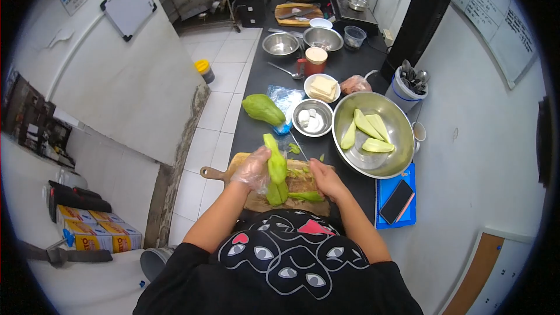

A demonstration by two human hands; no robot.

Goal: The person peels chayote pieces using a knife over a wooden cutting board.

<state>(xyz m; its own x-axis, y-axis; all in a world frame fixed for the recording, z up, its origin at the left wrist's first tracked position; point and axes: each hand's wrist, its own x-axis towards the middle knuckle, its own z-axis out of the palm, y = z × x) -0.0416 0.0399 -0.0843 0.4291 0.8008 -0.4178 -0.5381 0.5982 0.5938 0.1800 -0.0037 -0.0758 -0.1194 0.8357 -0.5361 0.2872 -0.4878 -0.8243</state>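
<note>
My left hand [253, 169], in a clear plastic glove, is closed around light green pieces of what looks like chayote [276, 161], held upright over the wooden cutting board [238, 166]. My right hand [326, 178] is bare and closed on a knife [300, 147]; its thin blade points away from me, and the handle is hidden in the fist. Another green piece [305, 196] lies on the board by my right hand, among scraps and peelings. Beyond the board rests a whole chayote [263, 109], against a blue-and-clear plastic packet [286, 100].
A large steel bowl [402, 118] with several pale green wedges stands right. Behind the board are a small bowl of white pieces [312, 118], a plate of pale yellow slices [322, 88] and a red mug [315, 63]. A phone [396, 202] lies on a blue folder [412, 182].
</note>
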